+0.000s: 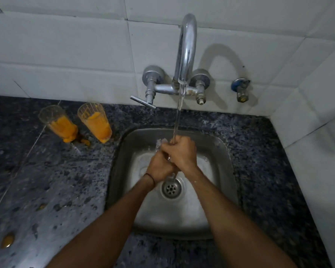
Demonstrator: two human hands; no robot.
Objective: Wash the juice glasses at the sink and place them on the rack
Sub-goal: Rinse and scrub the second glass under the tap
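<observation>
Over the steel sink (223, 151), my left hand (160, 168) and my right hand (179, 151) are clasped together around a clear juice glass (161, 142). Only its wet rim shows above my fingers and a bit of its base below them. Water runs from the chrome tap (187, 51) onto my right hand and the glass. Two more juice glasses stand on the counter left of the sink, one (59, 122) and another (96, 121), both smeared with orange pulp. No rack is in view.
The dark speckled stone counter (46, 180) surrounds the sink, with orange spills near the glasses and a drop (7, 240) near the front left. A tap lever (142, 101) sticks out left. A small valve (241, 89) sits on the tiled wall. The drain (171, 188) lies below my hands.
</observation>
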